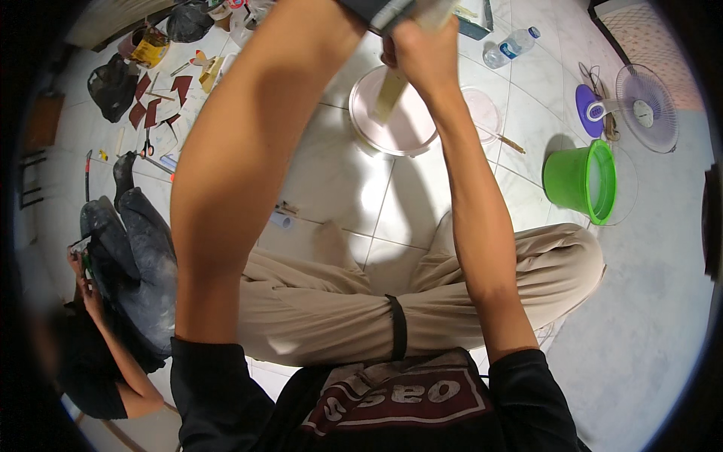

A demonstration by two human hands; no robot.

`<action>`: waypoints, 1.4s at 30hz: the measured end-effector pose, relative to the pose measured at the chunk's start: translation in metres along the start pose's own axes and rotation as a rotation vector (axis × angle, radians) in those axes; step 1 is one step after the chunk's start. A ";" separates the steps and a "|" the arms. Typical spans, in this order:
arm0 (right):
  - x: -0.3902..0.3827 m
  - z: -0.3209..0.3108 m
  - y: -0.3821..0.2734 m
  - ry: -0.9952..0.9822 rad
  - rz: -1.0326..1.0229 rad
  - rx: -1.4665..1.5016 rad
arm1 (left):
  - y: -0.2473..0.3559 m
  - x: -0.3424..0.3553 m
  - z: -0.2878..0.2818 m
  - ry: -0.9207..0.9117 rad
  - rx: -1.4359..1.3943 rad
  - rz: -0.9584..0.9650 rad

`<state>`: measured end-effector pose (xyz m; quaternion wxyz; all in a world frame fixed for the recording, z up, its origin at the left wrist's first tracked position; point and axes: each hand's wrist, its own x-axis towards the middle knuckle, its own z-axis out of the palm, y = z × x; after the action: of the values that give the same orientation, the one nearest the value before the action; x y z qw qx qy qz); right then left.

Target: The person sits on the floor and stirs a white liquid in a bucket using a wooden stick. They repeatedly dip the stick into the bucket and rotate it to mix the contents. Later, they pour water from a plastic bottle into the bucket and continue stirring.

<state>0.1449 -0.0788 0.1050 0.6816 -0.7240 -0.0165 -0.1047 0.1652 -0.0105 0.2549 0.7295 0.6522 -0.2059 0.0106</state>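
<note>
My right hand [428, 56] is closed around a pale flat wooden stick [392, 96] at the top centre. The stick's lower end stands in a round white bucket [359, 134] of pale pinkish-white paint-like liquid. Across the upper middle reaches my left forearm, with a dark wristband [375, 10] on it; the left hand itself lies beyond the top edge. A round white lid [482, 111] lies right of the bucket, with a wooden-handled brush or stick [512, 143] across it.
At the right stand a green bucket [566, 179] and a purple-white fan [644, 113]. A water bottle [512, 47] lies beyond the white bucket. Scissors [147, 147], dark red scraps [151, 111] and black bags litter the far left. Another person [120, 354] sits at my left.
</note>
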 end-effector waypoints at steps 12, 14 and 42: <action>0.041 0.003 0.022 0.142 -0.373 -0.081 | -0.002 0.006 -0.006 0.128 0.007 0.161; 0.037 0.014 0.016 0.114 -0.351 -0.058 | 0.006 0.003 -0.012 0.093 0.107 0.110; 0.008 0.020 -0.002 -0.016 -0.167 0.074 | 0.012 -0.005 -0.013 -0.004 0.096 -0.012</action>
<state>0.1552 -0.0598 0.1075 0.6967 -0.6952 -0.0860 -0.1547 0.1608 0.0045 0.2642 0.6970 0.6877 -0.2027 0.0146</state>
